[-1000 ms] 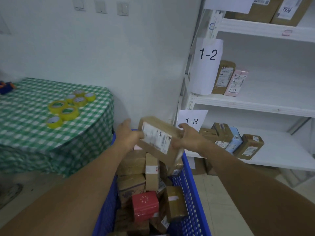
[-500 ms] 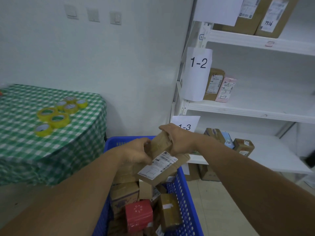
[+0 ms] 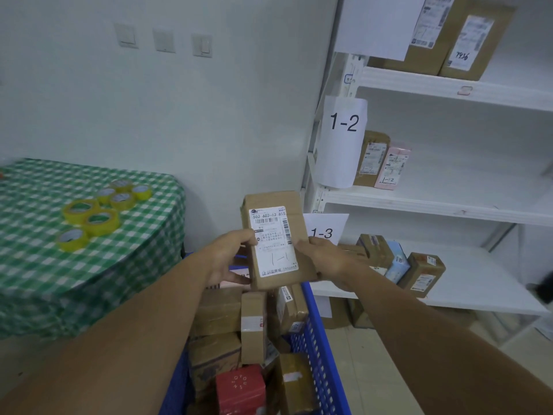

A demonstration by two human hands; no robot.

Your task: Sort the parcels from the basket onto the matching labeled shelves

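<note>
The middle shelf (image 3: 449, 206) has a brown box (image 3: 371, 158) and a pink box (image 3: 392, 164) at its left end, by a hanging paper sign (image 3: 338, 157). The board to their right is open. The lower shelf (image 3: 484, 292) has a bunch of boxes (image 3: 383, 253) on the left and open room on the right. The held parcel (image 3: 275, 241) sits above the packed blue basket (image 3: 318, 339).

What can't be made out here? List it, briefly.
Head view throughout.
Top shelf sign: its number is cut off by the upper edge.
Held parcel: label's fine print too small; back hidden.
Blue basket: near end cut off below, left side behind the left arm.
Dark object: cut by the right edge.
</note>
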